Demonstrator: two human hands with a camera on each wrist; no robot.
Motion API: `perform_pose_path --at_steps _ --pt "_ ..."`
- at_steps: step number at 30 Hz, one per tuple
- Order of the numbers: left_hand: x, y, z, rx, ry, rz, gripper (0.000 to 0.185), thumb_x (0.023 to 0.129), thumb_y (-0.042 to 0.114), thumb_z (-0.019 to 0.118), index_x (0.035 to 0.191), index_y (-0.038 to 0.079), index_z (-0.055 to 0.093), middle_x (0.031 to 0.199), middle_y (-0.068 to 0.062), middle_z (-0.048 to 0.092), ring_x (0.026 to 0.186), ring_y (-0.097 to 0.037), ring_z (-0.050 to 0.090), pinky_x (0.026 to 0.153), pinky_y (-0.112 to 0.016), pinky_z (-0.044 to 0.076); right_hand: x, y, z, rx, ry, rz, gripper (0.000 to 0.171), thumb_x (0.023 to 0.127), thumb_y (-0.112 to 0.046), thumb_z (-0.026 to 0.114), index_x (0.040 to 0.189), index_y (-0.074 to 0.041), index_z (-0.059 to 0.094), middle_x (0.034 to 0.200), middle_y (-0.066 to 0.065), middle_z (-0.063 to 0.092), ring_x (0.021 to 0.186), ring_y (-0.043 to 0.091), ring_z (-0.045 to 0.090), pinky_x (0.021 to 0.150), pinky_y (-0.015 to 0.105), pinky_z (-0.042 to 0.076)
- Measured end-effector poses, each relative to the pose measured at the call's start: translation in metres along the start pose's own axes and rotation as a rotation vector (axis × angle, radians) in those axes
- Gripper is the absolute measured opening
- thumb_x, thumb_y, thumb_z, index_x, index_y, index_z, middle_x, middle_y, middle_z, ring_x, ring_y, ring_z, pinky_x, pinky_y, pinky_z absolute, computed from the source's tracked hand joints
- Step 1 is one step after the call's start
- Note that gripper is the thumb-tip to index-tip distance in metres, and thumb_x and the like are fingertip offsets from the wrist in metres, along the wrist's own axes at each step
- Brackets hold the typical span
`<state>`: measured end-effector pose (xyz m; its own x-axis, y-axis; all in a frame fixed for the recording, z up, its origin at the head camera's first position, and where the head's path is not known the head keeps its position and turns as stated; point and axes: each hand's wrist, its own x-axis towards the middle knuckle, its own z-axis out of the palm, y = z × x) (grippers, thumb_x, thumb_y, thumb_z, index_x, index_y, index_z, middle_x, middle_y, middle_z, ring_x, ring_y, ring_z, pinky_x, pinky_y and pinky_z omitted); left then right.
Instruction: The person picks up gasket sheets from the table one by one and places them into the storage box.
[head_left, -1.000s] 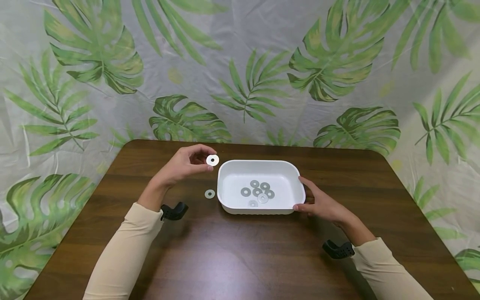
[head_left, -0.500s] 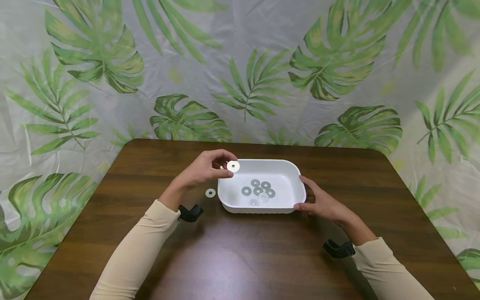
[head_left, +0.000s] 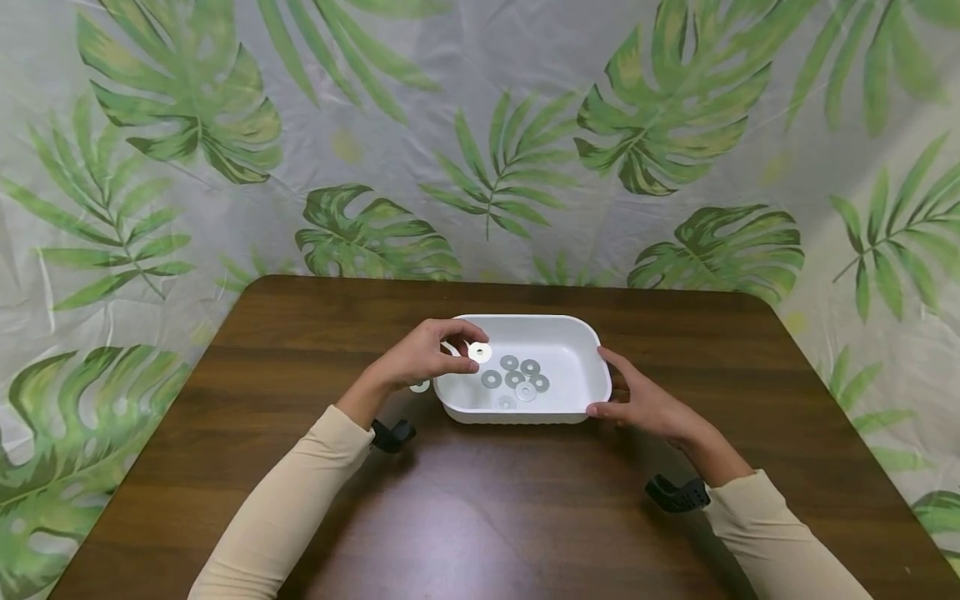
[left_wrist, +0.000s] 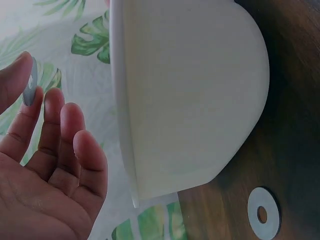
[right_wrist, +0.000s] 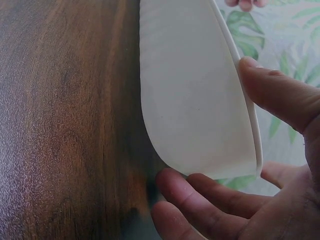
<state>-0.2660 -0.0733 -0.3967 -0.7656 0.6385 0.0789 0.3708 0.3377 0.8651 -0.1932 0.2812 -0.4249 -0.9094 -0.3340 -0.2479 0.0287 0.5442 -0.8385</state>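
Head view: a person's left hand (head_left: 423, 358) pinches a flat metal washer (head_left: 479, 352) between thumb and fingertip, holding it above the left end of a white plastic tub (head_left: 577, 333) on a dark wooden table (head_left: 480, 500). The washer sits on edge in the grip, tipped toward the tub's interior, directly over the open basin, not the table. Six loose washers (head_left: 514, 379) already lie clustered on the tub's floor, just right of and below the held one. The right hand (head_left: 645, 404) rests against the tub's right end, fingers relaxed along the wall and thumb at the rim, steadying it. One more washer (left_wrist: 264, 212) lies flat on the table just outside the tub's left wall, close under the left hand, which is much the nearer of the two to it.
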Motion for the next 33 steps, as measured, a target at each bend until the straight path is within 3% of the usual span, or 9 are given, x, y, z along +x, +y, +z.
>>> perform_pose_path --at_steps 7,13,23,27,33 --pt "0.001 0.001 0.003 -0.008 -0.007 0.014 0.034 0.085 0.008 0.076 0.117 0.008 0.068 0.099 -0.008 0.066 0.088 -0.018 0.059 0.072 -0.027 0.051 0.000 0.001 0.001 0.003 0.004 0.008 0.103 0.090 -0.025 0.073 0.160 -0.014 -0.001 0.141 0.037 0.042 0.104 0.030 0.065 0.075 0.037 0.054" --pt "0.000 0.001 0.005 -0.012 -0.011 0.022 0.034 0.085 0.009 0.076 0.118 0.007 0.068 0.108 -0.009 0.066 0.093 -0.019 0.058 0.081 -0.035 0.053 -0.001 0.002 0.001 0.007 0.008 0.015 0.103 0.091 -0.026 0.073 0.160 -0.014 -0.002 0.146 0.037 0.037 0.111 0.035 0.063 0.076 0.038 0.054" --pt "-0.002 -0.002 0.005 0.092 -0.021 0.023 0.043 0.086 0.014 0.076 0.127 0.008 0.064 0.131 -0.011 0.062 0.120 -0.033 0.054 0.094 -0.039 0.048 -0.001 0.002 0.001 0.005 0.003 0.009 0.103 0.091 -0.026 0.073 0.160 -0.014 -0.002 0.145 0.037 0.038 0.112 0.036 0.062 0.076 0.038 0.054" --pt "-0.006 -0.004 0.000 0.083 0.025 0.010 0.042 0.087 0.015 0.075 0.128 0.010 0.064 0.132 -0.013 0.062 0.122 -0.035 0.054 0.092 -0.039 0.048 0.000 0.001 0.002 -0.001 0.002 0.010 0.103 0.091 -0.027 0.073 0.160 -0.015 -0.002 0.144 0.036 0.039 0.112 0.035 0.062 0.075 0.038 0.053" --pt "-0.020 -0.012 -0.016 -0.024 0.140 -0.020 0.034 0.091 0.014 0.070 0.124 0.007 0.065 0.125 -0.014 0.065 0.110 -0.029 0.062 0.086 -0.034 0.051 0.001 0.000 0.001 -0.009 0.005 0.010 0.103 0.091 -0.026 0.073 0.160 -0.016 -0.002 0.138 0.035 0.045 0.105 0.030 0.064 0.074 0.038 0.053"
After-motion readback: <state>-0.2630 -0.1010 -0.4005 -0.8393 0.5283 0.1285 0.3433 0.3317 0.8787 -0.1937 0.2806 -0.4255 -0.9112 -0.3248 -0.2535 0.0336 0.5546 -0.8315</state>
